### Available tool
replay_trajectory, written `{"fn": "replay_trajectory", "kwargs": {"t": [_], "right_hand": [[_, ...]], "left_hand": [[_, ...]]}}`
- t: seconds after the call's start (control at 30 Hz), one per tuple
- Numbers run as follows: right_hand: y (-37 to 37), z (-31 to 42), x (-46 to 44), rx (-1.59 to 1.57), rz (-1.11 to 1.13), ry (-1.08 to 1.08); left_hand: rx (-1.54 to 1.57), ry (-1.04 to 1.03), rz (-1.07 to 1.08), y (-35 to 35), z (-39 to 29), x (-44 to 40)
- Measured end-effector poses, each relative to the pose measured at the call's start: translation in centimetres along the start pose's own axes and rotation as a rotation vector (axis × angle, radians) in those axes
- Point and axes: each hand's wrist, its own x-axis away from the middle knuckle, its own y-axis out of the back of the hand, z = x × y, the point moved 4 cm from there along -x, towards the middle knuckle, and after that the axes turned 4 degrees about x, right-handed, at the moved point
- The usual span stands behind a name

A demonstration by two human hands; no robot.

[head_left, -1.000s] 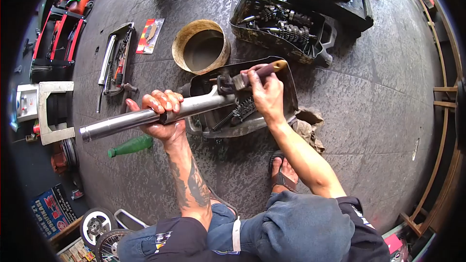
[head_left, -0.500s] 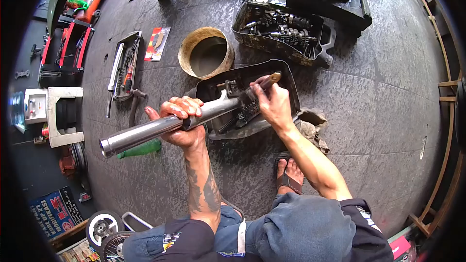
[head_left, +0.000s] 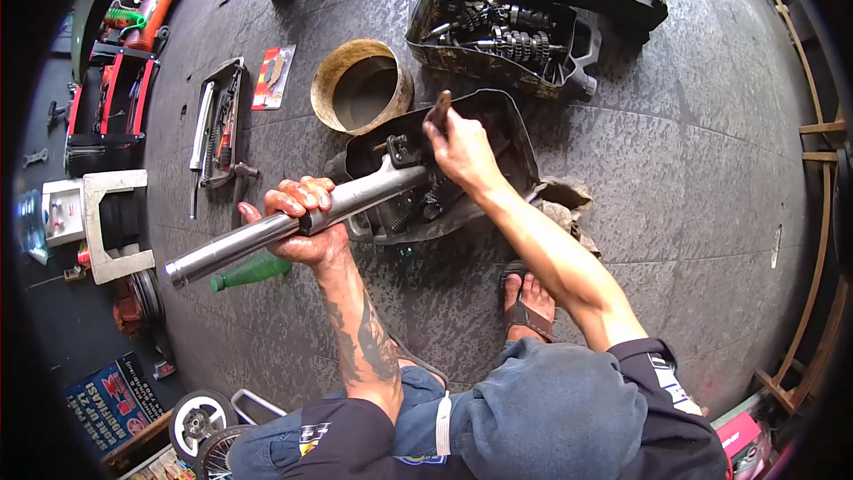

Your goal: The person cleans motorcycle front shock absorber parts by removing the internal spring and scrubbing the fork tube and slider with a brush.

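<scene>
My left hand (head_left: 306, 220) is wrapped round a metal fork tube (head_left: 364, 190), which slants up to the right. The tube's bracket end (head_left: 404, 153) lies over a cut-open black container (head_left: 524, 138) with a spring and dark parts in it. My right hand (head_left: 464, 149) is closed on the handle of a brush (head_left: 442, 107), close to the bracket end. The brush's bristles are hidden behind my fingers and the parts.
A round tub (head_left: 329, 80) of dark liquid stands behind the container. A second container (head_left: 444, 58) holds gears. A tool tray (head_left: 233, 116), a green bottle (head_left: 253, 273) and a rag (head_left: 562, 204) lie around. Left are a white stool (head_left: 114, 268) and red rack (head_left: 111, 93).
My right hand with the brush has moved left and away from me, and the handle now points more upright. The tube has shifted a little and stays in my left hand.
</scene>
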Motion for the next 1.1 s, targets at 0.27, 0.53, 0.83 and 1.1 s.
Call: {"fn": "replay_trajectory", "kwargs": {"t": [0.27, 0.53, 0.83, 1.1], "right_hand": [[1.5, 0.5, -0.6, -0.143, -0.130, 0.107], [-0.7, 0.5, 2.7, 0.093, -0.033, 0.044], [0.6, 1.0, 2.6, -0.303, 0.104, -0.014], [1.2, 4.6, 2.9, -0.369, 0.107, 0.226]], "left_hand": [[0.027, -0.009, 0.037, 0.7, -0.3, 0.1], [-0.007, -0.027, -0.070, 1.2, -0.5, 0.0], [-0.031, -0.046, -0.104, 1.0, -0.2, -0.1], [0.015, -0.024, -0.078, 0.6, 0.1, -0.3]]}}
